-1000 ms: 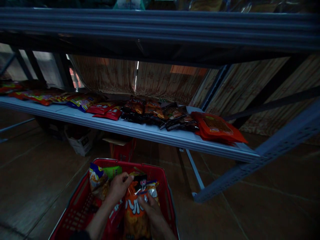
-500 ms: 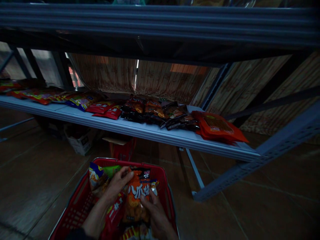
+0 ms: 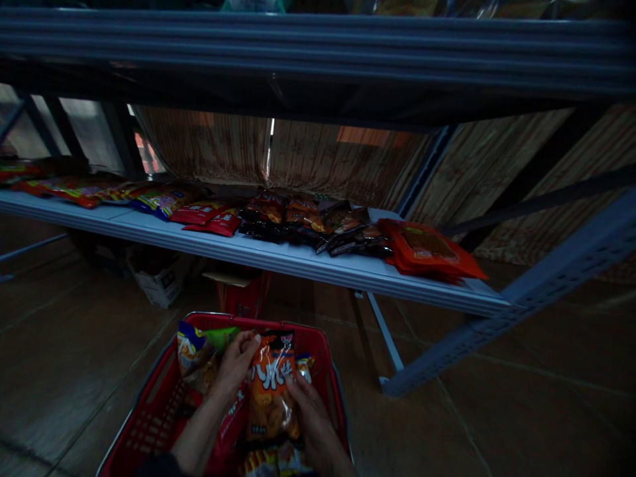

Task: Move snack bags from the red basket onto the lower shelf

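An orange and black snack bag (image 3: 272, 397) with large white characters is held upright at the red shopping basket (image 3: 325, 358). My left hand (image 3: 238, 361) pinches its upper left corner. My right hand (image 3: 311, 407) grips its right edge, thumb on the front. Beneath and around it in the basket are a red snack bag (image 3: 232, 424), a blue and yellow bag (image 3: 191, 348), a green bag (image 3: 221, 338) and a yellow and red bag (image 3: 261, 462). The lower fingers of both hands are partly hidden.
A pale metal shelf (image 3: 278, 260) runs across, carrying red bags (image 3: 213, 218), dark and orange bags (image 3: 304, 215) and flat orange packs (image 3: 427, 248). A shelf post (image 3: 467, 338) slants down at right. Cardboard boxes (image 3: 161, 281) stand on the floor underneath.
The orange bag has tilted slightly and its front catches more light. My right thumb has shifted a little upward along its edge. My left hand has moved slightly left with its corner.
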The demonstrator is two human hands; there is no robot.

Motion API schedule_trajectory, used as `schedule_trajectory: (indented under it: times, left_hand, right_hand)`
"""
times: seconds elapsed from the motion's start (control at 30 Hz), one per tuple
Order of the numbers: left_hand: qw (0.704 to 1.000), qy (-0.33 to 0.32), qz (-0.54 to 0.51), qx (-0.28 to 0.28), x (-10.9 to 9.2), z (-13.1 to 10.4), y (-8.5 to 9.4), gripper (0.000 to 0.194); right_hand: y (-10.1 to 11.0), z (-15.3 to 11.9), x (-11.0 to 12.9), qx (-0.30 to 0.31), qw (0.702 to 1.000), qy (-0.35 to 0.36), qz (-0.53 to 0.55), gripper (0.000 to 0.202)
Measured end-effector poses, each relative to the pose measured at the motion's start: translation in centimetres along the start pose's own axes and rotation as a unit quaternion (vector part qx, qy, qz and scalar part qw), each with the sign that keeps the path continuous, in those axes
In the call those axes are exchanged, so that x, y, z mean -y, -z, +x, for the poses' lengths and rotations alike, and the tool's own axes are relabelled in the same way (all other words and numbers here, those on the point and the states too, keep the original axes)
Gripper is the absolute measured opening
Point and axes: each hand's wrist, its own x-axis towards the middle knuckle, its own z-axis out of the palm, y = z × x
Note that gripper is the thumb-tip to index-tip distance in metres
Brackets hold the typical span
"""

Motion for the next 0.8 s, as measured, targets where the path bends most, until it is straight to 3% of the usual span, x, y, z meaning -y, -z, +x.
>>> schedule_trajectory:
  times: [0.1,0.23,0.3,0.47,0.63,0.7,0.8]
  left_hand:
    - [0.998,0.002,0.061,0.034,-0.2,-1.1,0.0,0.047]
    - [0.98,0.07,0.042,0.18,0.7,-2.4,0.0,0.057]
    - [0.97,0.091,0.003,0.223,1.4,-2.6,0.0,0.064]
    - [0.98,0.055,0.005,0.19,2.2,-2.0,0.1,0.056]
    - [0.986,0.055,0.014,0.154,1.5,-2.1,0.3,0.052]
    - [0.982,0.057,0.002,0.18,0.8,-2.4,0.5,0.051]
    - [0.96,0.054,-0.045,0.27,-0.1,-2.7,0.8,0.055]
  right_hand:
    - [0.6,0.6,-0.1,-0.051,0.999,0.006,0.014,0.044]
    - [1.1,1.4,-0.1,-0.087,0.995,0.02,0.036,0.05]
    - [1.0,1.5,0.0,-0.086,0.995,0.023,0.044,0.049]
    - [0.6,0.5,0.2,-0.05,0.997,0.001,0.065,0.049]
    - [0.6,-0.4,0.2,0.021,0.999,-0.022,0.044,0.06]
    - [0.7,-0.4,0.2,0.052,0.997,0.008,0.051,0.057]
    - [0.7,-0.3,0.4,0.07,0.996,0.036,0.049,0.049]
